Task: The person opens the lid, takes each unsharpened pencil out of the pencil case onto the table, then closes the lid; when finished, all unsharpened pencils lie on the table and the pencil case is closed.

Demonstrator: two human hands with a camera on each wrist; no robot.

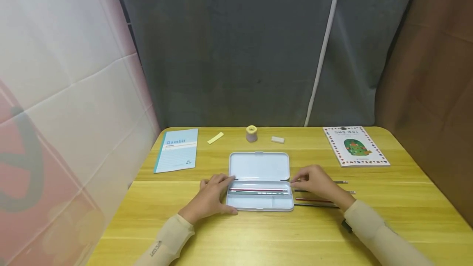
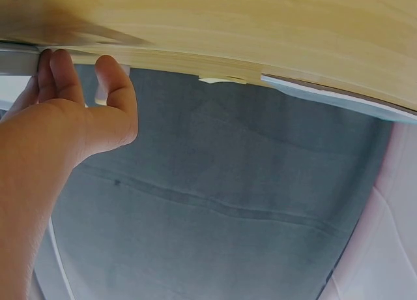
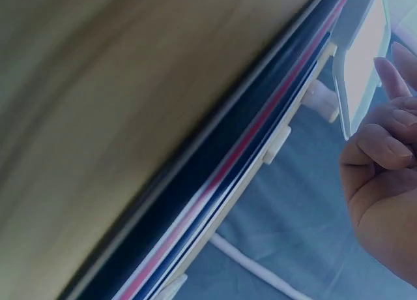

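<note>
A white pencil case (image 1: pixel 258 207) lies with its lid (image 1: pixel 259 166) raised at the back. Inside, a red pencil (image 1: pixel 258 189) and a dark pencil (image 1: pixel 255 193) lie lengthwise in the rear compartment. My left hand (image 1: pixel 211 195) rests at the case's left end, fingers at the hinge corner and thumb at the front corner. At the right end is my right hand (image 1: pixel 314 182), its fingertips right at the rim near the hinge. In the right wrist view its fingers (image 3: pixel 384 147) are loosely bent, with nothing visible between them. Several pencils (image 1: pixel 315 200) lie beneath and beside that hand, partly hidden by it.
A blue notebook (image 1: pixel 176 151) lies at the back left, and a white booklet (image 1: pixel 355 147) at the back right. Between them stand or lie a yellow strip (image 1: pixel 215 138), a small yellow-topped container (image 1: pixel 251 134) and a white eraser (image 1: pixel 278 139). Grey cloth (image 1: pixel 236 52) hangs behind the table.
</note>
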